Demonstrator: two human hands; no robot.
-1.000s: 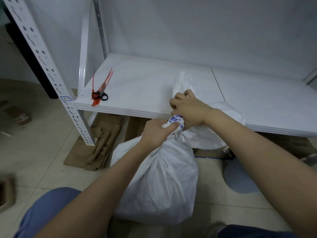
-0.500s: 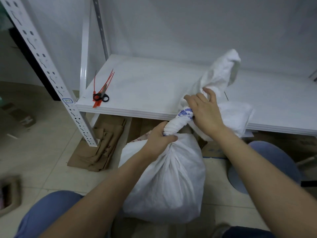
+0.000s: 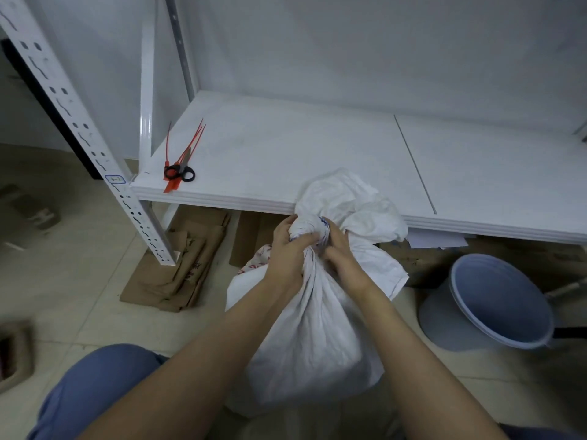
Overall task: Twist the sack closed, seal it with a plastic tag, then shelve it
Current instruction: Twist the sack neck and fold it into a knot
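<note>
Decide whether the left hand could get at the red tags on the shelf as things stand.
Probably yes: nothing stands between the left hand and the red tags, but it grips the sack neck and must let go first.

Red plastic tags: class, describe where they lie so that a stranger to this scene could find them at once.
Start at the white shelf and go to its front left corner. The red plastic tags lie there in a thin bundle with black-handled scissors, the only red things on it.
</note>
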